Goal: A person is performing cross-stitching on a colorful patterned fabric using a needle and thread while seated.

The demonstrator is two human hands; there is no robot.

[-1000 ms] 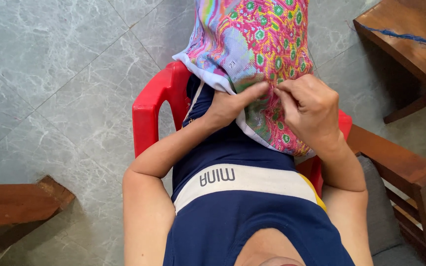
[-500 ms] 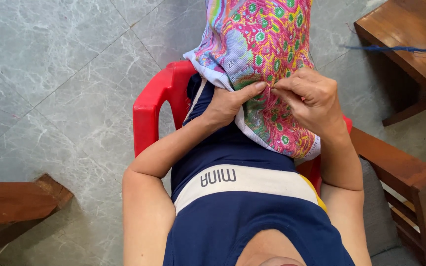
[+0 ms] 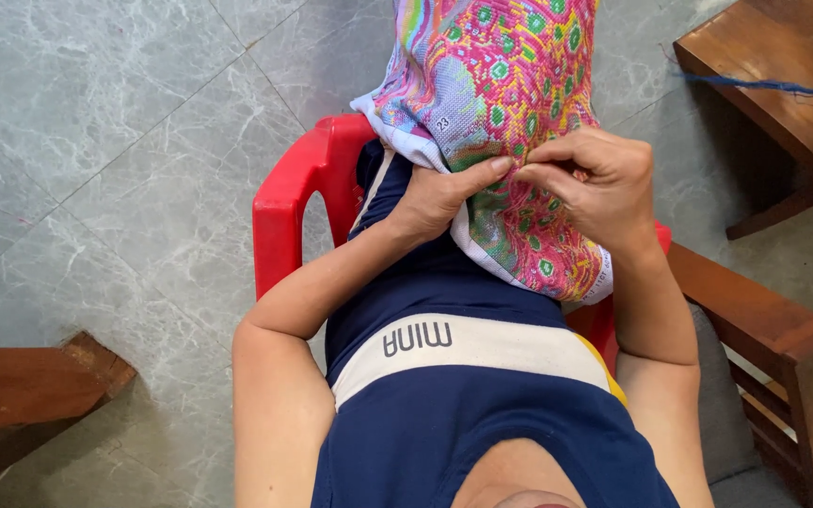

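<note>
A bright multicoloured embroidered cloth (image 3: 505,85) with pink, green and blue patterns hangs over my lap and knees. My left hand (image 3: 439,196) grips its lower edge from underneath, thumb on top. My right hand (image 3: 595,183) pinches the cloth's surface just right of the left thumb, fingertips together. Whether it holds a needle I cannot tell. I sit on a red plastic chair (image 3: 298,193), wearing a navy shirt with a white band.
Grey marble floor tiles (image 3: 115,141) lie all around. A wooden chair arm (image 3: 764,320) is close at my right. A wooden table (image 3: 783,66) with a blue thread across it stands at the upper right. Another wooden piece (image 3: 21,386) sits at the lower left.
Both hands stay on the cloth at the same spot. The right hand's fingers have shifted slightly toward the left thumb, and the cloth has moved a little.
</note>
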